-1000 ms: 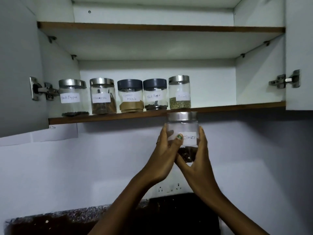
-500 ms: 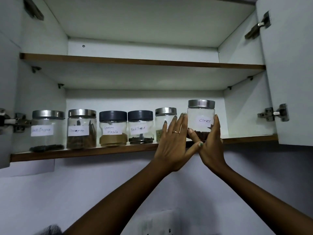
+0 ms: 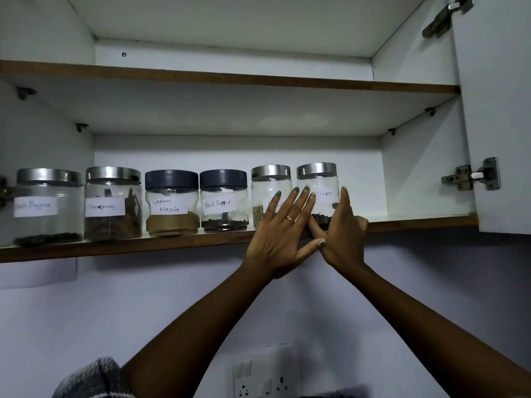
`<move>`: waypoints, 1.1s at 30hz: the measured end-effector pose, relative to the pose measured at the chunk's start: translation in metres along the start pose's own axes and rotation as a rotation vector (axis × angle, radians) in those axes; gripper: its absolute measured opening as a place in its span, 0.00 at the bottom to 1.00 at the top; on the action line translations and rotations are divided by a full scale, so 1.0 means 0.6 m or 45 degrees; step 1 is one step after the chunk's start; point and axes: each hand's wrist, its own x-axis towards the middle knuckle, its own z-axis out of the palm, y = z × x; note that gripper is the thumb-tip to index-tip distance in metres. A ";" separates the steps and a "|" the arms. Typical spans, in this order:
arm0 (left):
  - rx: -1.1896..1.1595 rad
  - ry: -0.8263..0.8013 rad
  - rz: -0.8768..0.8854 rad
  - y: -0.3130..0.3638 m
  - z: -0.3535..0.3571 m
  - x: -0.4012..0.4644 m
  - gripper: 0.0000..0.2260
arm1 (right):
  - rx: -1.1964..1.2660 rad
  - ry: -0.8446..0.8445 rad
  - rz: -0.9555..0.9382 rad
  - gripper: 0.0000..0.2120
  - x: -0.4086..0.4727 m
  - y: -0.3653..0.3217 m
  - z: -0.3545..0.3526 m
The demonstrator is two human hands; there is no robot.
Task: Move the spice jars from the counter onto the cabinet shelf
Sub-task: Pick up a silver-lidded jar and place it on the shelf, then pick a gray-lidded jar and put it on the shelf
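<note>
Head view, glass cloves jar (image 3: 321, 196), steel lid (image 3: 316, 170)

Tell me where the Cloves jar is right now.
In the head view the Cloves jar stands on the lower cabinet shelf, rightmost in the row, beside the silver-lidded jar, between the left hand and right hand.

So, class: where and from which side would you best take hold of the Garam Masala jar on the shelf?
Grip the clear, dark-lidded Garam Masala jar at its pinched waist, just under the lid, coming straight from the front. It stands upright at the brown shelf edge, and close neighbours on both sides leave little room, so the fingers must slip into narrow gaps.
</note>
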 end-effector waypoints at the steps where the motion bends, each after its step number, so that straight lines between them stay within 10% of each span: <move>1: 0.012 -0.002 -0.001 0.000 0.001 -0.001 0.35 | -0.035 -0.001 -0.017 0.40 -0.001 0.000 0.000; 18: -0.165 -0.119 0.100 0.051 0.003 -0.116 0.35 | -0.311 -0.246 -0.238 0.35 -0.137 0.017 -0.046; 33: -0.697 -1.006 -0.344 0.179 0.110 -0.566 0.32 | -0.194 -1.308 0.057 0.40 -0.634 0.047 -0.024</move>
